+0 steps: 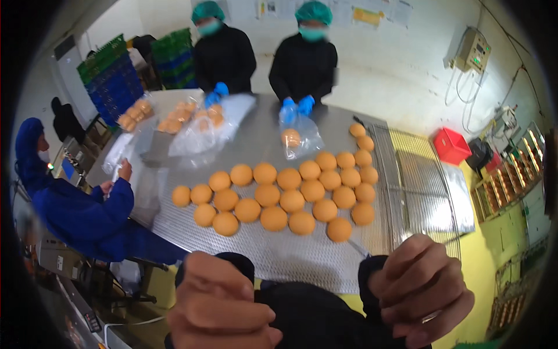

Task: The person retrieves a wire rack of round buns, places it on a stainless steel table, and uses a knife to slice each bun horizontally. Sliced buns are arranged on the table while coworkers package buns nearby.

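Note:
My left hand (pixel 224 305) is raised close in front of me, fingers curled into a loose fist. My right hand (pixel 421 291) is lifted to the same height on the other side, its fingers also bent in. What either hand may hold is hidden in its curled fingers. Beyond them, on the metal table (pixel 261 256), lie many round golden-brown buns (pixel 292 200) in uneven rows. Neither hand touches the buns. A clear plastic bag (pixel 305 136) with a bun in it lies across the table, under a co-worker's blue-gloved hands (pixel 297 107).
A second gloved co-worker (pixel 224 58) stands behind bagged buns (pixel 171 122). At the left, a person in blue (pixel 87 203) handles clear plastic. A wire rack (pixel 418 186) lies at the table's right end. Beyond are a red crate (pixel 451 145) and stacked blue-green crates (pixel 113 81).

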`<state>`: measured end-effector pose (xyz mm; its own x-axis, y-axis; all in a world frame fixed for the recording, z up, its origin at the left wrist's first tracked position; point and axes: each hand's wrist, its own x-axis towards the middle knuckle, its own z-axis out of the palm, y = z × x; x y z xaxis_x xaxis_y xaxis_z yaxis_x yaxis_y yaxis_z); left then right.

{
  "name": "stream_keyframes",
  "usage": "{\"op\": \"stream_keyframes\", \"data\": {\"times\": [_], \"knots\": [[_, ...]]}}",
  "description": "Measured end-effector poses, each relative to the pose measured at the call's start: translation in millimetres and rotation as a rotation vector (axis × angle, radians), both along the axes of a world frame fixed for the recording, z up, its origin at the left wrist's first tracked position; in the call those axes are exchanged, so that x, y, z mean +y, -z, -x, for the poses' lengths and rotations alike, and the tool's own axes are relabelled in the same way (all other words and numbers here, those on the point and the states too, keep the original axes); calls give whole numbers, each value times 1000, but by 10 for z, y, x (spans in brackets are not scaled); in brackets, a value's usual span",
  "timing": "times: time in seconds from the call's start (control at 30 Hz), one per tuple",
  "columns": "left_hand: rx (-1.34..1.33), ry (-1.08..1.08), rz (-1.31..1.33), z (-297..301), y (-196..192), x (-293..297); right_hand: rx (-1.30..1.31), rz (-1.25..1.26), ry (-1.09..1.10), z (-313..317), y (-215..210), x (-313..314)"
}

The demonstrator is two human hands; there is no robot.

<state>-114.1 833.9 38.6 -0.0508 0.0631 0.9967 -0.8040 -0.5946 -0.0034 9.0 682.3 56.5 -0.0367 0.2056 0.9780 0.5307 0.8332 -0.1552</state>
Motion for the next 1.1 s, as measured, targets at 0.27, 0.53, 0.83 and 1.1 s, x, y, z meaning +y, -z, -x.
{"op": "stream_keyframes", "data": {"times": [0.27,0.53,0.83,1.1], "knots": [[-318,99,272,25,612,-594,81,-221,-270,235,433,-111],[-505,247,3,-332,737,-455,-22,-122,-159,127,443,-331],[-109,367,-154,-471,934,-384,41,-2,218,68,638,-862],[1183,398,-116,-1078,2627,-778,1082,790,1002,468,2490,-1989]]}}
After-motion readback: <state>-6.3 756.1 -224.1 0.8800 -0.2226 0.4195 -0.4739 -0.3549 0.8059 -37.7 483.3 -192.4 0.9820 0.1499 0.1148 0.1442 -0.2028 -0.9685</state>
